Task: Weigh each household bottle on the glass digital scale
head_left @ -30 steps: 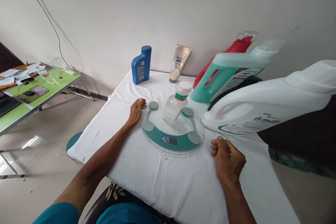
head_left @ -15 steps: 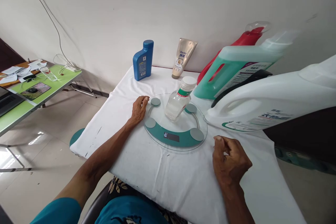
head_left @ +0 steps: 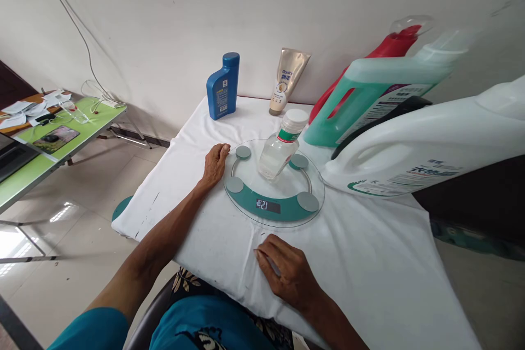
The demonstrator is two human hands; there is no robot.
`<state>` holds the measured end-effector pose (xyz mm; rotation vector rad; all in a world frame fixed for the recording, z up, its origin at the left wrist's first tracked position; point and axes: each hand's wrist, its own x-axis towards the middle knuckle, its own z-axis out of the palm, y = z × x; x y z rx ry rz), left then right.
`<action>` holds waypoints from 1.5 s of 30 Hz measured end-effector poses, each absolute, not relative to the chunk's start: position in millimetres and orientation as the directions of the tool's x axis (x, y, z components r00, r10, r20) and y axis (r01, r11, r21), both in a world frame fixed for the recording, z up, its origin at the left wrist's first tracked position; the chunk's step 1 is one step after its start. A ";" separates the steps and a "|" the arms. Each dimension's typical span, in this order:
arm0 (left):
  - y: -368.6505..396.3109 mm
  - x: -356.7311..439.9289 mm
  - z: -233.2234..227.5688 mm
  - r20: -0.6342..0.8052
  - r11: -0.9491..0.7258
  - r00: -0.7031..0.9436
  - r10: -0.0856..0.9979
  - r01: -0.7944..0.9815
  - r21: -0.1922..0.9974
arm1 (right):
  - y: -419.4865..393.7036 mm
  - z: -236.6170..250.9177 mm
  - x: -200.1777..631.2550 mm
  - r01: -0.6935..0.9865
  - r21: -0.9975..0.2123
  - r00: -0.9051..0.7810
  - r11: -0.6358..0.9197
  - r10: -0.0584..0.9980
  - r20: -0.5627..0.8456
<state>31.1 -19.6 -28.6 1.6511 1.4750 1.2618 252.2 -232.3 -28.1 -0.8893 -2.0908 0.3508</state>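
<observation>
A glass scale (head_left: 268, 222) with a teal band lies on the white-clothed table. A clear bottle (head_left: 275, 156) of colourless liquid, with a white cap and a green and red neck label, stands on its glass. Lit digits show in the scale's display (head_left: 268, 206). My left hand (head_left: 215, 167) rests on the cloth at the scale's left edge, empty, with loosely bent fingers. In front of the scale, my right hand (head_left: 287, 273) is low over the cloth, its fingers relaxed, a gap beside the thumb and nothing held.
Behind the scale stand a blue bottle (head_left: 223, 87) and a gold tube (head_left: 287, 82). A red bottle (head_left: 383, 46), a green jug (head_left: 369, 87) and a large white jug (head_left: 435, 142) crowd the right side. A green table (head_left: 96, 112) with papers is at far left.
My right hand has moved left from the scale's right side to its front, its fingers loosening. More digits show on the display. My left hand stays by the scale.
</observation>
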 end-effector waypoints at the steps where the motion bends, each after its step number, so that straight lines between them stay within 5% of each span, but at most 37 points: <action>1: -19.4 31.0 -28.6 0.261 -0.214 -0.061 0.964 0.407 0.888 | -232.2 -29.2 248.0 0.465 -0.497 -0.445 0.733 0.679 0.584; 10: -23.2 26.1 -24.8 0.216 -0.173 -0.066 0.974 0.395 0.902 | -226.5 -40.6 256.0 0.547 -0.381 -0.495 0.746 0.655 0.572; 19: -29.7 27.5 -24.7 0.241 -0.183 -0.073 0.968 0.454 0.872 | -225.7 -37.6 266.1 0.537 -0.576 -0.310 0.617 0.779 0.545; 26: -28.3 26.8 -25.2 0.255 -0.200 -0.088 0.963 0.403 0.893 | -222.6 -33.0 265.3 0.566 -0.614 -0.245 0.550 0.823 0.512; 31: -29.1 25.8 -19.2 0.244 -0.199 -0.090 0.966 0.350 0.915 | -225.7 -27.6 288.7 0.446 -0.873 -0.017 0.199 0.977 0.214; 35: -35.1 31.3 -8.9 0.290 -0.262 -0.042 0.956 0.324 0.909 | -224.8 -27.6 298.0 0.383 -0.923 0.143 -0.042 0.990 0.014; 45: -55.7 69.0 30.6 0.422 -0.448 0.149 0.894 0.258 0.856 | -226.9 -24.7 295.9 0.402 -0.915 0.114 0.019 0.991 0.071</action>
